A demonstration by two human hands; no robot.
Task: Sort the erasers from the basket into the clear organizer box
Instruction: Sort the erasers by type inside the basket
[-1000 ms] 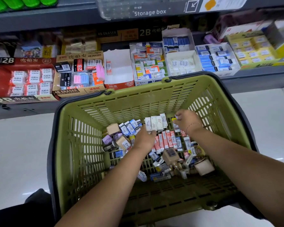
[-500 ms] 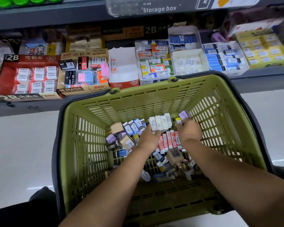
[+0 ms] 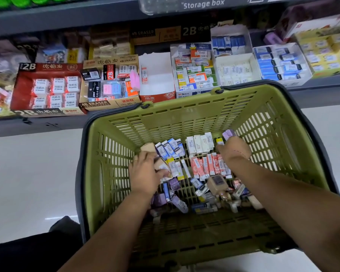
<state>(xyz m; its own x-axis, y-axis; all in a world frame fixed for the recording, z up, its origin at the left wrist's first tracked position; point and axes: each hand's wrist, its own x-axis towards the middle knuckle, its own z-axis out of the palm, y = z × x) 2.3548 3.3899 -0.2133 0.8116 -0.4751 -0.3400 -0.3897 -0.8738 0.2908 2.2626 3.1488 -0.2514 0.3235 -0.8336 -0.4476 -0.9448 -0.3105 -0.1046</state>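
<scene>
Erasers [image 3: 200, 167] lay heaped in the bottom of the green basket [image 3: 185, 118], where the right hand [image 3: 235, 150] pinched a purple eraser [image 3: 228, 134] near the far wall and the left hand [image 3: 145, 173] rested on tan erasers [image 3: 148, 147], its grip impossible to tell

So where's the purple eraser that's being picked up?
In the head view, the purple eraser is toward the far right of the green basket, held by the right hand, a little right of the row of white erasers.
</scene>
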